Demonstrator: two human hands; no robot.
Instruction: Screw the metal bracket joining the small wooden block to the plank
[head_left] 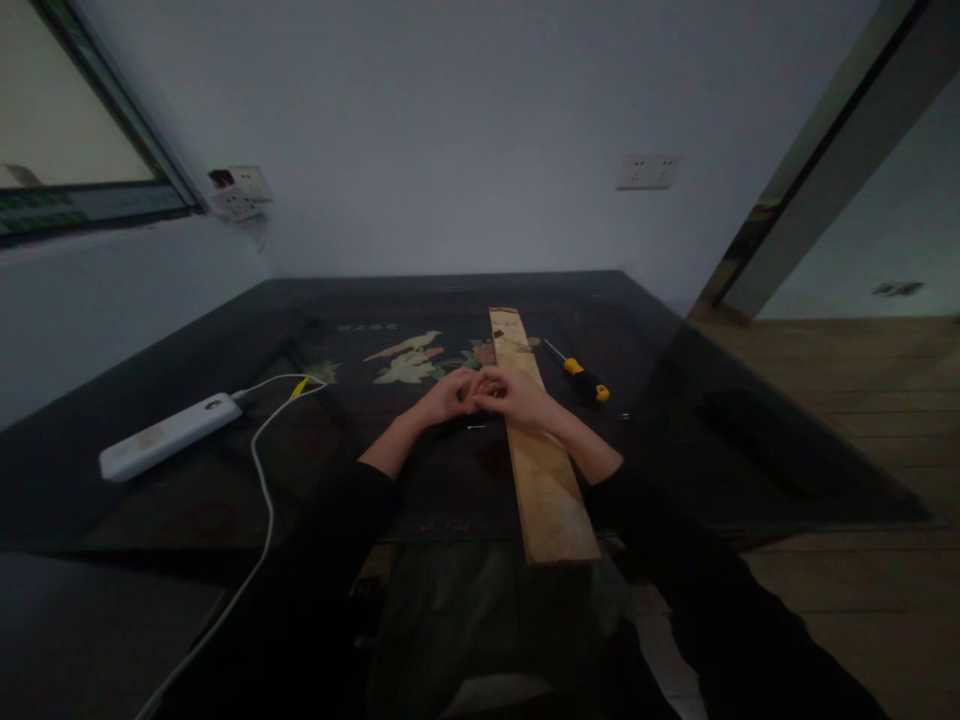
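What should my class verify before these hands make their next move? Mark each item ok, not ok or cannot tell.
1. Screwdriver in plain sight: ok, lying on the table right of the board.
2. Board wholly on the table: not ok, its near end juts past the edge.
3. Cord clear of the board: ok, it lies off to the left.
4. Something held between left hand and right hand: cannot tell, their fingers hide it.
5. Board clamped: not ok, no clamp shows.

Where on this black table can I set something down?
Back right, between the yellow-black screwdriver and the pale wall; back left, between that wall and the long white power strip. Crowded: the middle, where left hand and right hand meet at the long wooden board.
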